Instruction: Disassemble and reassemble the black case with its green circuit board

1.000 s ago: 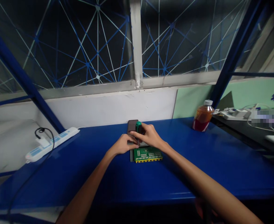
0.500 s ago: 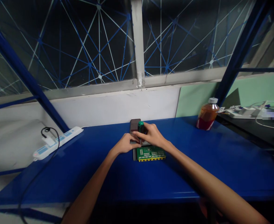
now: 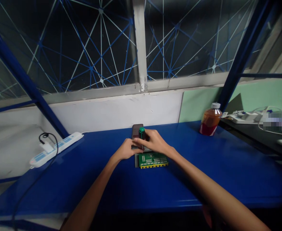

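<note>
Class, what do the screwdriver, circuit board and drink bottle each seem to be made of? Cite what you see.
Screwdriver: probably a plastic handle, green-topped and smooth-looking; the thin, greyish shaft is likely metal.
Circuit board: likely laminate with a green coating, dotted with pale rectangles.
Drink bottle: probably clear, glossy plastic; bright highlights mark its shoulder.

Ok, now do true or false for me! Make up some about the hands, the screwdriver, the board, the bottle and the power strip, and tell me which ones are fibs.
1. The right hand grips a screwdriver. True.
2. The screwdriver lies flat. False: it is held upright.
3. The circuit board is green. True.
4. The bottle has a white cap. True.
5. The left hand touches the bottle. False: it is right by the screwdriver.
6. Nothing is plugged into the power strip. False: a white plug is in it.
</note>
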Tool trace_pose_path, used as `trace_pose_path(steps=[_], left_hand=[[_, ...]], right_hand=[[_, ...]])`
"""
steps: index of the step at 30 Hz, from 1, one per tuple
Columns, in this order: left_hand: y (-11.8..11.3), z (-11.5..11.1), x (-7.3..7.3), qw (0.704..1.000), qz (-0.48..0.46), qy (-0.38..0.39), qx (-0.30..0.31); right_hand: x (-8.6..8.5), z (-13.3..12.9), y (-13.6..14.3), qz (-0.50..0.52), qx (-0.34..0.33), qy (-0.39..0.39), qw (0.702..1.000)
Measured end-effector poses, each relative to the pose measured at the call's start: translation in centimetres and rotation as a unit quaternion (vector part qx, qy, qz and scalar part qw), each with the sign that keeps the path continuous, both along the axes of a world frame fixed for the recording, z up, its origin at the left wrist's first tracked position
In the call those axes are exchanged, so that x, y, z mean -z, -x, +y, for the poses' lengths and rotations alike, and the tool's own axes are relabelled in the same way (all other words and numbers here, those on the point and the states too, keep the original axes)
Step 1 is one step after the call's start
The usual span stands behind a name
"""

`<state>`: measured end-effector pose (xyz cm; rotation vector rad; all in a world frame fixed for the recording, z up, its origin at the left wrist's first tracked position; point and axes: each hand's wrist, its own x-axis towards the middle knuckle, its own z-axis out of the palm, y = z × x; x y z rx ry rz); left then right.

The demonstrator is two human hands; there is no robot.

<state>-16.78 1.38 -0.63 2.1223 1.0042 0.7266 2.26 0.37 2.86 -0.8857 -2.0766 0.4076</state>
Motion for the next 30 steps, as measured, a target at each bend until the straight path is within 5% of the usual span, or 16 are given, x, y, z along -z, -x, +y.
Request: trace_pose_path(steps=[10, 22, 30], left_hand=[[-0.3, -0.1, -0.2, 1.0, 0.002, -0.006, -0.028], [-0.2, -0.1, -0.1, 1.0, 0.01, -0.007, -0.024], [-0.3, -0.5, -0.7, 1.0, 0.018, -0.024, 0.006]], right_hand=[[0.2, 0.3, -0.2, -0.002, 0.002, 0.031, 1.0], [-0.1, -0.2, -0.4, -0.039, 0.05, -0.05, 0.997], [-0.3, 0.4, -1.0, -0.018, 0.013, 0.016, 1.0]])
